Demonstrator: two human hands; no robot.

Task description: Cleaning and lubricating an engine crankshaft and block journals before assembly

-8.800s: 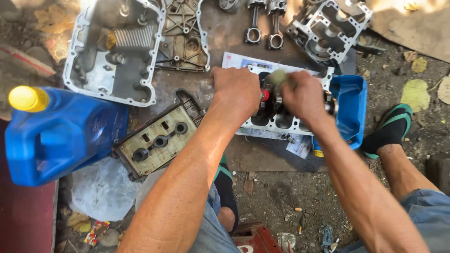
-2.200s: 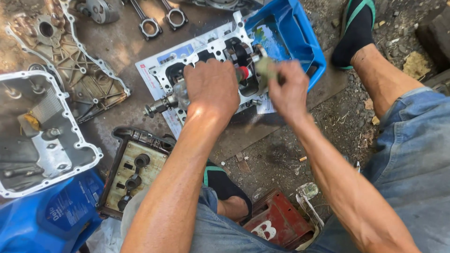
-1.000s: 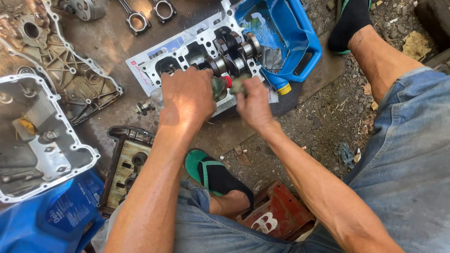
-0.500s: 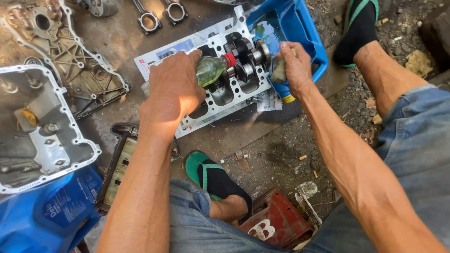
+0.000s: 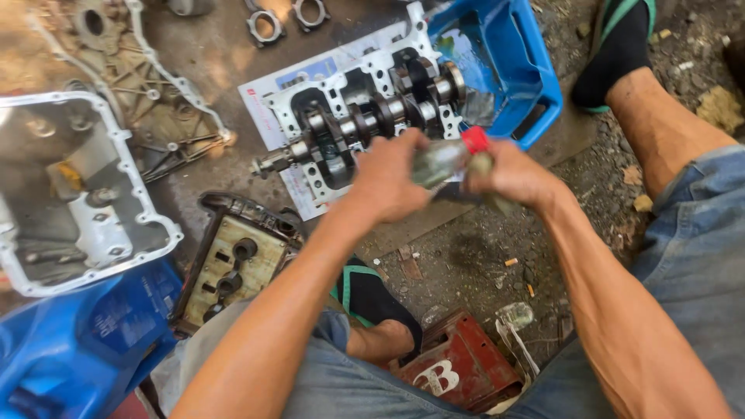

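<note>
Just below the greasy steel crankshaft (image 5: 372, 116), the left hand (image 5: 388, 178) grips a clear, red-capped bottle (image 5: 444, 157); the right hand (image 5: 512, 174) clasps its cap end.

Two hands on a small bottle above the engine parts

We see the left hand (image 5: 392, 174) and right hand (image 5: 508, 172) meeting at centre frame, both gripping a small clear bottle (image 5: 438, 161) with a red cap (image 5: 474, 140). Just above them lies a crankshaft (image 5: 372, 116) seated in a pale engine block (image 5: 349, 85), with a blue plastic tray (image 5: 512, 62) at upper right. At left sits an aluminium oil pan (image 5: 70, 194); a blue jug (image 5: 77, 349) fills the lower left corner.
</note>
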